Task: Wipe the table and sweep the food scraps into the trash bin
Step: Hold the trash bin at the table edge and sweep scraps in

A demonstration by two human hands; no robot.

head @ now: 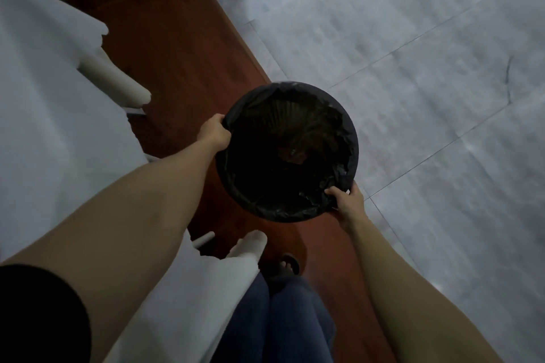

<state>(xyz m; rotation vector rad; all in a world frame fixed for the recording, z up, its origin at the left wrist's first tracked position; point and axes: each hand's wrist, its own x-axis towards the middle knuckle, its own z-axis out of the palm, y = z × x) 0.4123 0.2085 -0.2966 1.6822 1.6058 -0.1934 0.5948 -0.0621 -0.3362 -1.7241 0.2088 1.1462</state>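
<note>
head view: the round trash bin (287, 153), lined with a black bag (339, 138), sits mid-frame. left hand (214, 132) fingers clamp its rim at 9 o'clock; right hand (348, 200) fingers grip it at 5 o'clock.

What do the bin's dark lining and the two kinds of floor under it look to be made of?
The bin liner: thin black plastic film, judging by its crinkles and faint sheen. The reddish strip of floor: wood or wood-look laminate, with straight grain lines and a satin finish. The pale floor: probably stone or ceramic tile, with grey veining and thin joint lines.
</note>
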